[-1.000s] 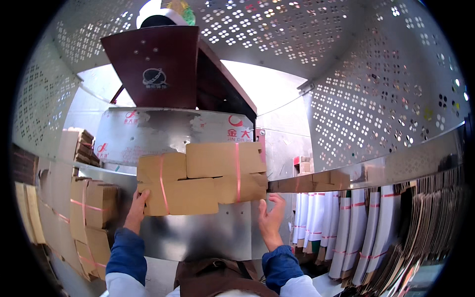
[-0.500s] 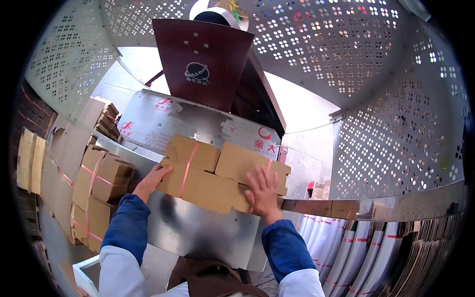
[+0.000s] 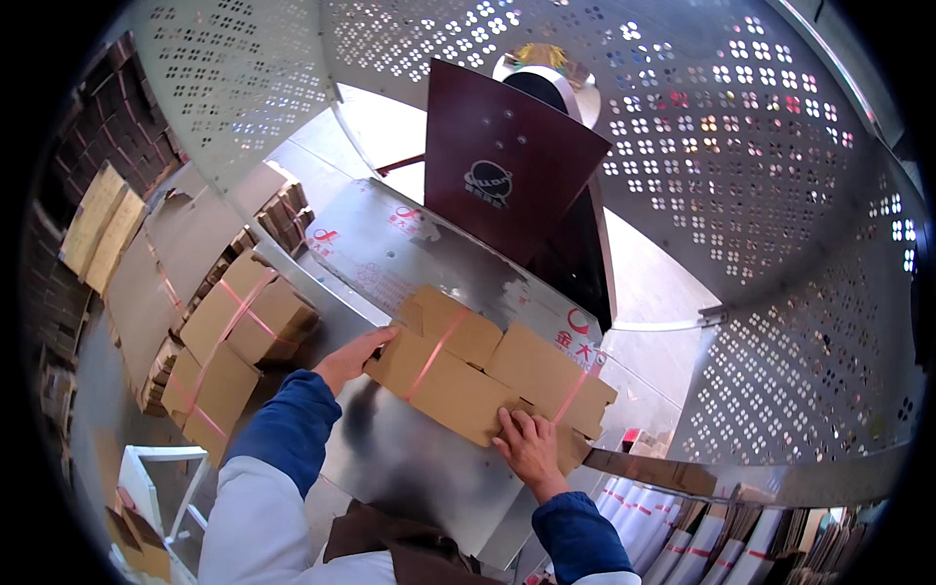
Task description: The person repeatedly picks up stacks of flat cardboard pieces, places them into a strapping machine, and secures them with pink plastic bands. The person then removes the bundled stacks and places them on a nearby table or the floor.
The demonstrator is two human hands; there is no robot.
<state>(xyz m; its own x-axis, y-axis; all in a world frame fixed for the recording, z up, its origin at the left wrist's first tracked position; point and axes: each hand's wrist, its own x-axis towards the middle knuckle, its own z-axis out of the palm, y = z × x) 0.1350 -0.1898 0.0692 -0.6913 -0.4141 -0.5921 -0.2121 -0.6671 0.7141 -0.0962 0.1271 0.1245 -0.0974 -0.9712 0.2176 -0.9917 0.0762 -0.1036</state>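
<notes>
A bundle of flat tan cardboard box blanks, bound with two pink straps, lies slanted across a shiny metal table. My left hand is closed on the bundle's left end, its fingertips over the edge. At the near edge, toward the right strap, my right hand has its bent fingers on the cardboard, closed against it. The undersides of the bundle and parts of both hands are hidden.
A dark red machine panel rises behind the table. Curved perforated metal guards surround the far and right sides. Strapped cardboard stacks stand at left, near a white frame. White bundles with red bands stand at lower right.
My view has turned, so the scene sits further right and more tilted. My right hand has gone from spread on the bundle to bent fingers at its near edge. The left keeps its hold.
</notes>
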